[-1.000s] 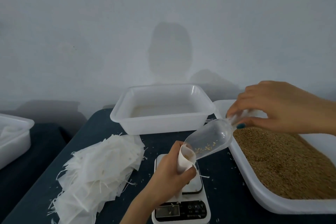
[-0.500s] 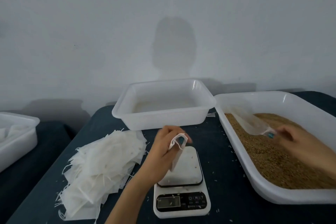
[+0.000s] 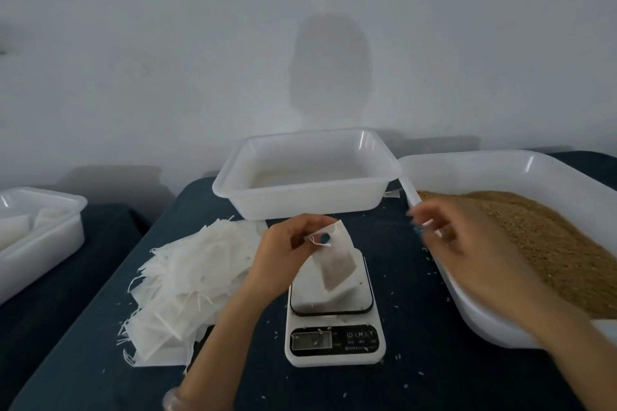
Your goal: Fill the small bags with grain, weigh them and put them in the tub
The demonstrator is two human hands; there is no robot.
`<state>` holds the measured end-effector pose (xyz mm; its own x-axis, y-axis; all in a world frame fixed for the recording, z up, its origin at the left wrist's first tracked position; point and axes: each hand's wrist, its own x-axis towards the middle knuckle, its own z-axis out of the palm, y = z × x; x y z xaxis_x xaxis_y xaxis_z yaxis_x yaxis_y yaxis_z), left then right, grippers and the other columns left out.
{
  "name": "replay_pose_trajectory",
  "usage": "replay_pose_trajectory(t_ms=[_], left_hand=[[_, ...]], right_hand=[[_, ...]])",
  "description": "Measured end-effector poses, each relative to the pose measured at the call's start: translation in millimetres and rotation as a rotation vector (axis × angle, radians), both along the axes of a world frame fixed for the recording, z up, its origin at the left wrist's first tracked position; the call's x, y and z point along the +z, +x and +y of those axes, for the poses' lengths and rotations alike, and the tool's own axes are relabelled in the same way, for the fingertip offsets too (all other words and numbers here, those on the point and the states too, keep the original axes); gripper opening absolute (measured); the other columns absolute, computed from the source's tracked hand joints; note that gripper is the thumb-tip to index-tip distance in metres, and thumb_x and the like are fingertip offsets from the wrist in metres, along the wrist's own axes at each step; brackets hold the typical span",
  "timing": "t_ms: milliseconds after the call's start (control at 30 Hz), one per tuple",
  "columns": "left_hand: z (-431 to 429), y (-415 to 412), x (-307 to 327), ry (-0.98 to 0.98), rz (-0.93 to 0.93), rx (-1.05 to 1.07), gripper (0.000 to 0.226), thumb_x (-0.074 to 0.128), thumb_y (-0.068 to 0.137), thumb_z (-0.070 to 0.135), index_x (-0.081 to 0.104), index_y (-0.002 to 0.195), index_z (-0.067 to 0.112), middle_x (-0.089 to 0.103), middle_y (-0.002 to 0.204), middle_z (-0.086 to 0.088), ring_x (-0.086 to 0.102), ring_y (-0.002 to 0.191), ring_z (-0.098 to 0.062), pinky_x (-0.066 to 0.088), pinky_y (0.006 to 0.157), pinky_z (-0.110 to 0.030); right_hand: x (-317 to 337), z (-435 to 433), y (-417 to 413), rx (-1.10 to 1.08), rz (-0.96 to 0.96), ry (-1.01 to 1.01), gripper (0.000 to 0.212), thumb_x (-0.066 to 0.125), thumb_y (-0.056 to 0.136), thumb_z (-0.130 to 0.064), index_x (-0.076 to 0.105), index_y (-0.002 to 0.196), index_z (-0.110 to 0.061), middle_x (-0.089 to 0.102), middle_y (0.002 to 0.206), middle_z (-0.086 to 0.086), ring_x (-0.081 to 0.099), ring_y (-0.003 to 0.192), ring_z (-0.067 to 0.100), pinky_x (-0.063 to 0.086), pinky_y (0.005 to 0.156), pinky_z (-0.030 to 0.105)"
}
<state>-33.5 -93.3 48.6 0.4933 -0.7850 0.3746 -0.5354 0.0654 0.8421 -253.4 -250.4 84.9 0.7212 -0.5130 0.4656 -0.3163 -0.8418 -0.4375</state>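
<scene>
Dim, flat light. A soft head-shaped shadow (image 3: pixel 330 73) falls on the wall (image 3: pixel 133 43). The right hand (image 3: pixel 464 243) is motion-blurred; small glints mark the tub (image 3: pixel 307 207) rim.

Glossy, smooth white plastic tub (image 3: pixel 300 205) at twelve o'clock. Matt dark cloth covers the table (image 3: pixel 417 364). The small bag (image 3: pixel 337 264) looks thin, translucent and papery. The scale (image 3: pixel 335 359) is smooth plastic.

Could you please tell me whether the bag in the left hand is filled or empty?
Partly filled: brown grain shows through the lower part of the bag.
</scene>
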Motion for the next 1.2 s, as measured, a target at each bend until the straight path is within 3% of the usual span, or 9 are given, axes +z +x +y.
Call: replay_pose_trajectory(t_ms=[100,233,367,533,700,900,1033,1200], left_hand=[[-7,7,-18,0.067,0.016,0.026,0.043,0.058,0.09,-0.007,0.068,0.106,0.031,0.073,0.102,0.014,0.068,0.099,-0.005,0.053,0.084,-0.018],[-9,18,-41,0.112,-0.014,0.132,0.034,0.059,0.094,0.005,0.061,0.112,0.035,0.068,0.105,0.017,0.065,0.1,-0.002,0.052,0.083,-0.017],[1,24,-58,0.08,0.026,0.198,0.027,0.057,0.098,0.026,0.056,0.124,0.033,0.065,0.112,0.02,0.06,0.102,0.007,0.049,0.083,-0.012],[11,22,-70,-0.001,0.1,0.299,0.026,0.046,0.102,0.033,0.055,0.126,0.032,0.061,0.12,0.022,0.057,0.109,0.008,0.048,0.087,-0.011],[13,24,-68,-0.022,0.07,0.419,0.015,0.044,0.102,0.032,0.056,0.106,0.039,0.065,0.106,0.023,0.06,0.098,0.007,0.046,0.077,-0.009],[17,28,-71,0.002,0.06,0.467,0.011,0.043,0.1,0.041,0.053,0.102,0.043,0.067,0.102,0.022,0.063,0.095,0.002,0.05,0.079,-0.016],[18,27,-71,0.011,0.054,0.461,0.012,0.042,0.098,0.046,0.053,0.102,0.044,0.067,0.102,0.023,0.062,0.093,0.006,0.047,0.073,-0.007],[18,27,-71,0.025,0.058,0.457,0.01,0.043,0.1,0.042,0.053,0.101,0.044,0.066,0.102,0.024,0.062,0.095,0.005,0.047,0.074,-0.008]], right_hand=[[-24,34,37,0.161,0.019,0.165,0.012,0.05,0.093,-0.033,0.055,0.104,-0.037,0.061,0.09,-0.023,0.056,0.085,-0.007,0.044,0.069,0.01],[-62,31,67,0.126,-0.098,0.192,0.005,0.049,0.097,-0.029,0.053,0.094,-0.031,0.059,0.076,-0.015,0.054,0.068,-0.001,0.039,0.06,0.014],[-96,15,82,0.03,-0.241,0.338,0.027,0.048,0.098,-0.032,0.044,0.071,-0.032,0.048,0.057,-0.007,0.047,0.051,0.005,0.036,0.049,0.018],[-119,-4,86,-0.053,-0.4,0.678,0.044,0.054,0.097,-0.028,0.038,0.058,-0.018,0.037,0.046,-0.01,0.031,0.044,0.003,0.026,0.05,0.024],[-123,-10,82,0.005,-0.373,0.737,0.049,0.058,0.094,-0.037,0.037,0.056,-0.015,0.031,0.046,-0.011,0.029,0.044,0.004,0.027,0.05,0.027],[-121,-8,82,0.015,-0.407,0.767,0.051,0.059,0.092,-0.041,0.037,0.052,-0.021,0.03,0.046,-0.011,0.027,0.043,0.004,0.027,0.045,0.02],[-120,-7,82,0.017,-0.425,0.789,0.054,0.058,0.093,-0.038,0.035,0.046,-0.026,0.028,0.045,-0.012,0.026,0.041,0.004,0.027,0.041,0.016],[-121,-7,82,0.007,-0.421,0.796,0.054,0.058,0.094,-0.037,0.036,0.045,-0.027,0.029,0.044,-0.012,0.027,0.04,0.004,0.028,0.041,0.017]])
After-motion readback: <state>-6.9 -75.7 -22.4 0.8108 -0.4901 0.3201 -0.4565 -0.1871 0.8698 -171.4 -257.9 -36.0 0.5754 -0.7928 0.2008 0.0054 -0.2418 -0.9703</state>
